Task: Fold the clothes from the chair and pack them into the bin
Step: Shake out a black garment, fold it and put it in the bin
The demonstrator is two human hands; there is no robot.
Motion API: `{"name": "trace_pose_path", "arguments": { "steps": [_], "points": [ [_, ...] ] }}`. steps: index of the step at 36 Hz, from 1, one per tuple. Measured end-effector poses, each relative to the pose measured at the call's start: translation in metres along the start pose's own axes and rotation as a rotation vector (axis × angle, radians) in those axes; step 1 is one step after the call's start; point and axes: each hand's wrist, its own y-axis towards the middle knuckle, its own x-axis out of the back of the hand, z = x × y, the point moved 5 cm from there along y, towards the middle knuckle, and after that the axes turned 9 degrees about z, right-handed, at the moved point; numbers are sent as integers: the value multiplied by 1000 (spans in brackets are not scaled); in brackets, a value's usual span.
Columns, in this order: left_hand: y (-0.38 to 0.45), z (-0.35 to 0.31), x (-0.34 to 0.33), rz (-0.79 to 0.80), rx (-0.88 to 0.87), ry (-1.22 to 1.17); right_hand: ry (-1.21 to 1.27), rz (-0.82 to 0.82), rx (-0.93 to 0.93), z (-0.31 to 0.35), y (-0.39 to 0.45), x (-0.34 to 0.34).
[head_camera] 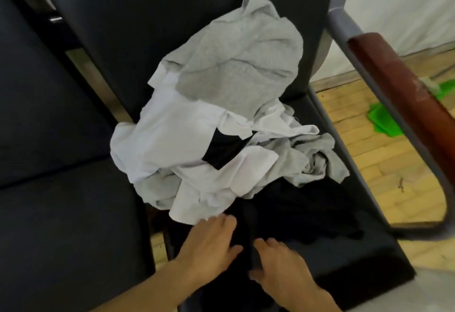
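Both hands, left hand [209,245] and right hand [280,262], rest flat, fingers apart, on limp, light black cloth garment [295,213] on near seat; pinch its edge.

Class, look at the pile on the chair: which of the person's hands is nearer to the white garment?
Left. The left hand has its fingertips right at the white garment and its lowest edge; the right hand lies further right and lower, on black cloth.
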Motion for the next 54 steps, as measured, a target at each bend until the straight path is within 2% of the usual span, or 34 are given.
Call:
{"name": "trace_pose_path", "arguments": {
  "steps": [2,3,6,10,12,14,17,20,25,28,31,34,38,40,42,46,50,52,54],
  "points": [
    [-9,-16,-26,217,-86,85,-30,119,-25,-4,0,-23],
    [-13,-17,-38,276,-95,140,-25,154,-29,-5,0,-33],
    [-21,-19,-51,260,-165,261,87,138,-11,-9,-2,-48],
    [-21,-21,-36,70,-235,174,301,105,28,-6,-7,-45],
    [-19,-24,-12,-4,-190,-37,399,121,66,0,-10,-37],
    [-20,-22,15,-144,-87,-280,485,110,116,4,-17,-23],
    [-41,-28,69,-319,-24,-579,505,42,186,16,-43,9],
    [-76,-42,138,-382,-25,-653,462,-126,248,37,-89,68],
    [-165,-77,298,-588,-76,-683,437,-408,266,68,-212,202],
    [-239,-99,402,-741,-120,-599,408,-641,324,94,-303,292],
    [-309,-122,479,-813,-112,-518,380,-801,381,131,-392,361],
    [-361,-132,537,-895,-130,-673,351,-917,444,171,-459,411],
    [-420,-132,587,-1013,-202,-1021,334,-976,507,224,-521,447],
    [-453,-124,605,-1056,-189,-1059,280,-1034,555,253,-548,460],
    [-489,-115,619,-1064,-181,-953,225,-1082,588,282,-570,467],
    [-547,-97,625,-931,-90,-375,223,-1016,552,329,-588,473],
    [-590,-64,610,-683,-1,-170,570,-821,628,378,-587,467],
    [-605,-52,604,-665,12,-71,697,-705,660,409,-586,463],
    [-620,-39,602,-723,8,21,804,-641,727,447,-587,460]
  ]
}}
